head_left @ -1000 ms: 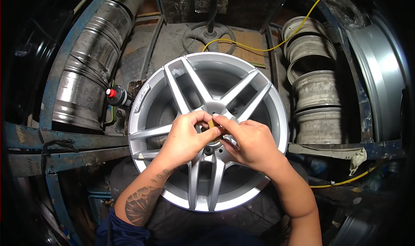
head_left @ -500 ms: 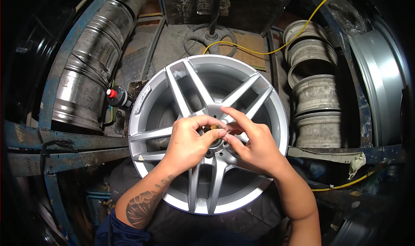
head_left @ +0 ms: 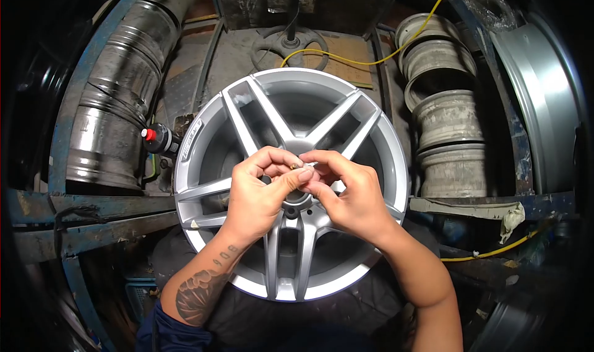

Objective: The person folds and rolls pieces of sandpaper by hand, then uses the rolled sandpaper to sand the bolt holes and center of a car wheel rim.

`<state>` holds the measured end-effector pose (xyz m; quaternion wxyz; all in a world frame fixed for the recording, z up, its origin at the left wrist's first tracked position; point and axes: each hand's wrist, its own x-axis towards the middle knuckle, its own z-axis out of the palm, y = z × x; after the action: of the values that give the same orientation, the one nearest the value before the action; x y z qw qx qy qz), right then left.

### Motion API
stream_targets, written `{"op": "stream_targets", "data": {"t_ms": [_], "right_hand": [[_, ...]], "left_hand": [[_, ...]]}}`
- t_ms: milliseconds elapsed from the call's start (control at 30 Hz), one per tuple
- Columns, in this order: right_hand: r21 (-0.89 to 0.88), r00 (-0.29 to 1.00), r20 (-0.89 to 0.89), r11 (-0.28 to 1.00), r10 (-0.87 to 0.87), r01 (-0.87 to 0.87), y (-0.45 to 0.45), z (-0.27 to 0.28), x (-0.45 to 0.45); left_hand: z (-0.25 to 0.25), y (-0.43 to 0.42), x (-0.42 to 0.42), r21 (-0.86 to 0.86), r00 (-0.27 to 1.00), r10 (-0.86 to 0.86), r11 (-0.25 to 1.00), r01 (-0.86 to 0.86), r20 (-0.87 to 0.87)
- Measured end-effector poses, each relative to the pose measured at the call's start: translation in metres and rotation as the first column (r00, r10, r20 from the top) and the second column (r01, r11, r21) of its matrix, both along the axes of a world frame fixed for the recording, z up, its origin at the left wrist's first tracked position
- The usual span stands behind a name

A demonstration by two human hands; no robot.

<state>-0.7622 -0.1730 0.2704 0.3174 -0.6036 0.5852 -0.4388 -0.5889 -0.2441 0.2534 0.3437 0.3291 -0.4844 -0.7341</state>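
A silver alloy wheel (head_left: 297, 144) with paired spokes lies face up below my hands. Over its hub, my left hand (head_left: 263, 191) pinches a small yellowish piece (head_left: 294, 166), mostly hidden by the fingers. My right hand (head_left: 349, 194) meets it there, thumb and fingertips pressed together close to the same piece; what they grip, if anything, is too small to name. Bolt holes show just below the fingers.
Metallic rims (head_left: 111, 123) are stacked at the left, worn rims (head_left: 448, 120) at the right, near a large silver rim (head_left: 547, 98). A dark bottle with a red cap (head_left: 159, 139) stands left of the wheel. A yellow cable (head_left: 365, 63) crosses behind; blue frame bars (head_left: 117, 206) flank the wheel.
The right index finger, raised half a second ago, has come down to the left fingertips. The whole view has shifted slightly, with the wheel now a little further left and up.
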Motion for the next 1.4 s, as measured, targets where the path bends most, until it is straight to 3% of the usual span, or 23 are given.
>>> {"op": "stream_targets", "data": {"t_ms": [100,233,367,467,733,800,867,1000,1200,1400], "right_hand": [[0.072,0.989,0.146,0.997,-0.018,0.007,0.002,-0.005,0.002],[0.313,0.885,0.465,0.934,0.009,-0.174,0.001,-0.005,-0.006],[0.248,0.767,0.641,0.954,-0.033,-0.167,0.000,-0.015,-0.007],[0.210,0.860,0.507,0.975,-0.051,-0.066,-0.001,-0.014,-0.007],[0.050,0.942,0.303,0.990,-0.143,0.134,-0.003,-0.015,0.008],[0.009,0.952,0.267,0.988,-0.151,0.155,-0.004,-0.015,0.008],[0.134,0.972,0.192,0.985,-0.137,0.113,-0.001,-0.005,0.004],[0.201,0.957,0.287,0.979,-0.034,-0.026,0.001,-0.008,-0.002],[0.248,0.796,0.604,0.956,-0.026,-0.157,0.003,-0.013,-0.002],[0.255,0.841,0.540,0.958,-0.026,-0.134,0.003,-0.021,-0.001]], "left_hand": [[0.000,0.003,-0.002,-0.117,0.999,0.036,0.993,-0.035,0.004],[0.001,0.004,-0.001,-0.148,0.999,0.035,0.988,-0.033,0.009],[0.010,0.001,0.004,-0.104,0.994,0.023,0.995,-0.012,0.109],[0.007,0.001,0.000,-0.120,0.991,0.090,0.990,-0.079,0.096],[0.001,-0.001,-0.002,-0.059,0.978,0.202,0.978,-0.199,0.051],[-0.002,-0.002,-0.003,-0.230,0.965,0.242,0.950,-0.213,0.105],[-0.006,-0.002,-0.003,-0.397,0.948,0.275,0.897,-0.194,0.159],[0.003,-0.013,0.003,-0.205,0.990,0.058,0.978,-0.030,0.130],[0.009,-0.024,0.011,-0.153,0.988,-0.093,0.982,0.111,0.122],[0.007,-0.015,0.008,-0.055,0.996,-0.087,0.995,0.089,0.032]]}}
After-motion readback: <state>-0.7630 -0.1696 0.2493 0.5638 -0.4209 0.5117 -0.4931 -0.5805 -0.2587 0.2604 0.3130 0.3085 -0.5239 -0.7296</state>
